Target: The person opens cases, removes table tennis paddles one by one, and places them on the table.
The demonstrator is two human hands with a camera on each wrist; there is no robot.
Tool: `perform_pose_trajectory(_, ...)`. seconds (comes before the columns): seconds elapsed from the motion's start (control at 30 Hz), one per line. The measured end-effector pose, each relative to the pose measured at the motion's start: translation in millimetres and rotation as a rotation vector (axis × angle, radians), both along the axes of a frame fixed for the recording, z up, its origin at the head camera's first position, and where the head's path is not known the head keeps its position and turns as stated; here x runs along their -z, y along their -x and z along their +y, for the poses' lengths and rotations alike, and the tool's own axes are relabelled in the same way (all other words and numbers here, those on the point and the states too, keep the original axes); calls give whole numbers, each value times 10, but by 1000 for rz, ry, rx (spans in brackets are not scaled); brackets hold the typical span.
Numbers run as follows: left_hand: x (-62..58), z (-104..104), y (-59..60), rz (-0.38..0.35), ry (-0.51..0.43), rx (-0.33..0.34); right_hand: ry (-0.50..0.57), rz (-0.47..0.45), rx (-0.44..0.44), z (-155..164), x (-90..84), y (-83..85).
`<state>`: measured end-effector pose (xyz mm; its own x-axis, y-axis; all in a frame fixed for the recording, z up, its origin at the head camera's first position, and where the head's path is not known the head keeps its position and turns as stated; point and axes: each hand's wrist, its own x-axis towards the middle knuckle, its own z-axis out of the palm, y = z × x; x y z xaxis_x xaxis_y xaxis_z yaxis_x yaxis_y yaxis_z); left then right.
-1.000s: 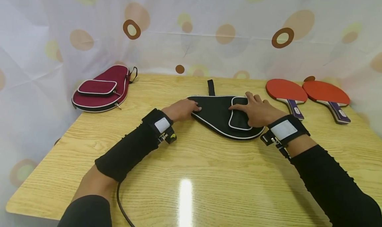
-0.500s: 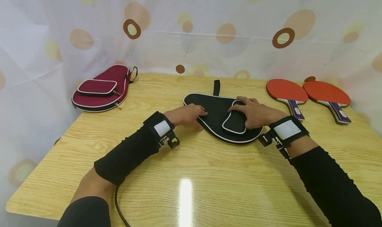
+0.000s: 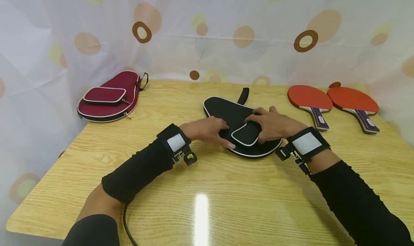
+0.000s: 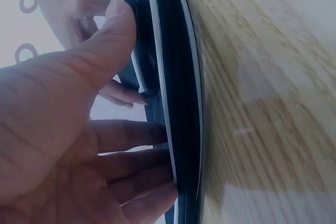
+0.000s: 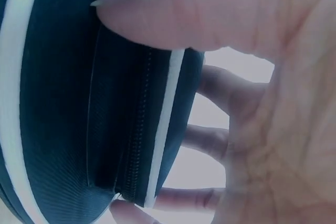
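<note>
A black table tennis bat case (image 3: 223, 109) with white piping lies on the table, its narrow end toward the back left and a short strap behind it. My right hand (image 3: 273, 123) grips the raised pocket (image 3: 247, 133); in the right wrist view the thumb lies on one side of the pocket's zip (image 5: 137, 129) and the fingers on the other. My left hand (image 3: 210, 130) touches the case's near left edge. The left wrist view shows its fingers (image 4: 131, 169) fairly straight against the edge and its thumb by the pocket.
A maroon bat case (image 3: 111, 95) lies at the back left. Two red table tennis bats (image 3: 308, 96) with purple handles lie at the back right. The wooden table (image 3: 161, 203) meets a patterned curtain (image 3: 226, 33) at the rear. A cable (image 3: 127, 224) hangs by the left forearm.
The black case has turned clockwise, its narrow end going back and its pocket moving left and nearer. My left hand has slid right along the near edge; my right hand stays on the pocket.
</note>
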<state>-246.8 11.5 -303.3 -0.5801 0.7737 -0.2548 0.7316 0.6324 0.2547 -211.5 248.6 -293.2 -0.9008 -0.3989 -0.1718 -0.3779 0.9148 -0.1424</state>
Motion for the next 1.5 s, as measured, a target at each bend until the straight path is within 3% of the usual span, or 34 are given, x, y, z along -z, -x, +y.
perform_pose_trajectory(0.47, 20, 145, -173, 22, -1, -107, -23, 24, 12, -114, 11, -94)
perform_pose_trajectory(0.73, 14, 168, -249, 31, 15, -107, -80, 87, 9, -197, 58, -157)
perform_pose_trajectory(1.07, 58, 116, -191, 22, 9, -85, -108, 157, 33, -288, 104, -218)
perform_pose_trajectory(1.5, 29, 43, -121, -2, 34, -46, -124, 202, 61, -392, 141, -245)
